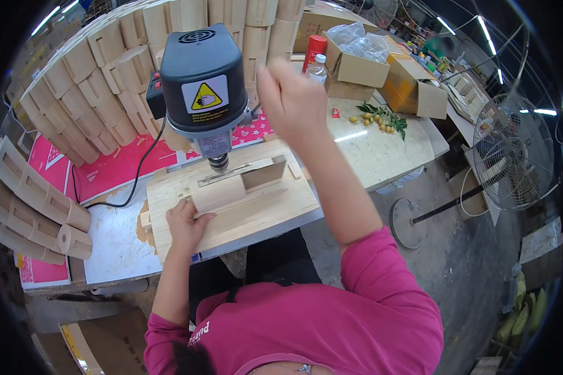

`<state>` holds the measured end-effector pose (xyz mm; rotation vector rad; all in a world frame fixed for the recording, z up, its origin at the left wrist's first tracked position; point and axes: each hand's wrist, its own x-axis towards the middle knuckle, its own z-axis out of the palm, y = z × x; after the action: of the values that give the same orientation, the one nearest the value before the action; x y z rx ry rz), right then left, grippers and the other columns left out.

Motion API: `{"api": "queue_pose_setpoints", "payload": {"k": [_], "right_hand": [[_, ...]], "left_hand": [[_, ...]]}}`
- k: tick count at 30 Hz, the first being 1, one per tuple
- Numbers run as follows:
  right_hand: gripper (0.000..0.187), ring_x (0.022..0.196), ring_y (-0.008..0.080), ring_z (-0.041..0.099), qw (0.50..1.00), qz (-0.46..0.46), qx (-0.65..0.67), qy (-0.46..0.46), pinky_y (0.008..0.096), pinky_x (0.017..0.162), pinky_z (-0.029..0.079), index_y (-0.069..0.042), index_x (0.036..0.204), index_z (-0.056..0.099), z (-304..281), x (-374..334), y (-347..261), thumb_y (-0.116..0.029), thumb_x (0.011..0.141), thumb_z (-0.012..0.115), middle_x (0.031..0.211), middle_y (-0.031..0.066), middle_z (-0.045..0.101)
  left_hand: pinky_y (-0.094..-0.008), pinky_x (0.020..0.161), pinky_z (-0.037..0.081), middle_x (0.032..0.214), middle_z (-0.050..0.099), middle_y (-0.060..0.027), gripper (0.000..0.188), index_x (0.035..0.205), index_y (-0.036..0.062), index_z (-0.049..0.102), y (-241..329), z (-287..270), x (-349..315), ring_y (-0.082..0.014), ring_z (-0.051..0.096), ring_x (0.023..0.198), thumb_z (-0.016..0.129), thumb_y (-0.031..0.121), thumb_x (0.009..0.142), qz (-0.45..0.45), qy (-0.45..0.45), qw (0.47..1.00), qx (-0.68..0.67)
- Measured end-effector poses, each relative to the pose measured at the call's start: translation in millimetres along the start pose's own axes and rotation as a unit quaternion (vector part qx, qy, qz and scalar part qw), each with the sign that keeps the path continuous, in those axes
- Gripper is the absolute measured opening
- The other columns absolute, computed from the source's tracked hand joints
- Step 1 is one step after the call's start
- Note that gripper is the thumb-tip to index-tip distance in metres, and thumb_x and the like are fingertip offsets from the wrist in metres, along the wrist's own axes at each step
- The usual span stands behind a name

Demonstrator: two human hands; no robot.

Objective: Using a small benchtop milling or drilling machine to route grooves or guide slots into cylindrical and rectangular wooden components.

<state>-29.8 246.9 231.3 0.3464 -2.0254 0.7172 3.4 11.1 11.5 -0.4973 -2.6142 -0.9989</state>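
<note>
The drill press head [200,65] is black, its warning label [206,97] yellow and black on white. The slotted wooden cylinder [222,195] and board [250,225] are pale cream. White motifs pattern the pink table covering [116,164]. Far, a spray can [316,49] is red; right, fruit [368,117] is yellowish, leaves [402,125] green; near, the sleeves [375,259] are magenta.

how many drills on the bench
1 drill, above the wood piece, with the left hand at that piece's left end and the raised right hand to the drill's right. The stacked wood behind could hide more.
</note>
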Motion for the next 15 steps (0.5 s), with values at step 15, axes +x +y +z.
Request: {"api": "queue_pose_setpoints", "payload": {"k": [15], "right_hand": [[0.03, 0.055, 0.0321, 0.056, 0.997, 0.009, -0.019, -0.069, 0.0387, 0.057, 0.045, -0.003, 0.07, 0.058, -5.4, 15.6, 16.2, -0.026, 0.085, 0.048, 0.061, 0.0172, 0.055]], "left_hand": [[-0.0369, 0.069, 0.035, 0.077, 0.056, -0.001, 0.059, 0.118, 0.0151, 0.057, 13.8, 28.3, 13.9, -0.0213, 0.056, 0.076, 0.075, 0.029, 0.063, 0.023, 0.005, 1.0, 0.007]]}}
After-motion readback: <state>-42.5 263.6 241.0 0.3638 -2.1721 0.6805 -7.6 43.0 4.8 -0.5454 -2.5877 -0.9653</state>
